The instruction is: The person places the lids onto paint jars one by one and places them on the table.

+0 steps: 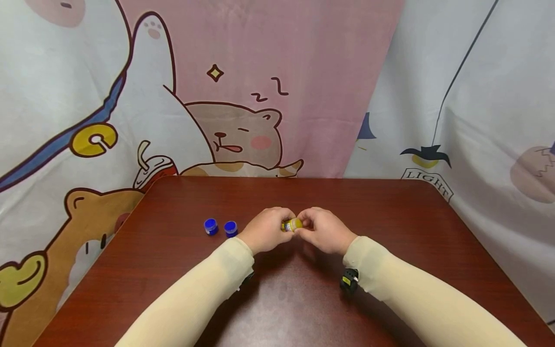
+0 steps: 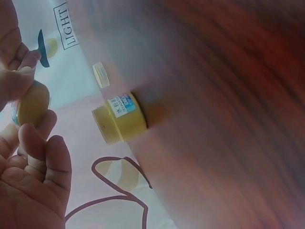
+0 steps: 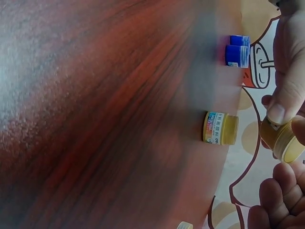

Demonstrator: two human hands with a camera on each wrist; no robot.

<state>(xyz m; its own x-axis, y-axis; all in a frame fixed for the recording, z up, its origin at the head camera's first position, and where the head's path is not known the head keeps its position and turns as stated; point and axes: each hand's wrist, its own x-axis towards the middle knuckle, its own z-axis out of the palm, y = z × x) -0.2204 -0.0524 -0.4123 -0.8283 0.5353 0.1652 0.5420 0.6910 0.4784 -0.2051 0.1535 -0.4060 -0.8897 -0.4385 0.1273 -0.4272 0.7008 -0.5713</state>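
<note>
Between both hands is a yellow paint jar [image 1: 291, 225], held above the table on its side with its end toward the right. My left hand [image 1: 267, 230] grips the jar's body, its thumb [image 3: 276, 113] pressing the side. Thumb and fingers of my right hand [image 1: 326, 230] pinch the lid end [image 3: 291, 149]. A second yellow paint jar [image 2: 125, 119] stands on the table, a label on its side and its narrower neck showing. To its right lies a pale round lid [image 2: 101, 75]. In the head view the hands hide both.
Two small jars with blue contents, one blue jar [image 1: 211, 226] and another blue jar [image 1: 231, 229], stand left of the left hand. The brown wooden table [image 1: 368, 202] ends at a cartoon-printed curtain [image 1: 338, 72].
</note>
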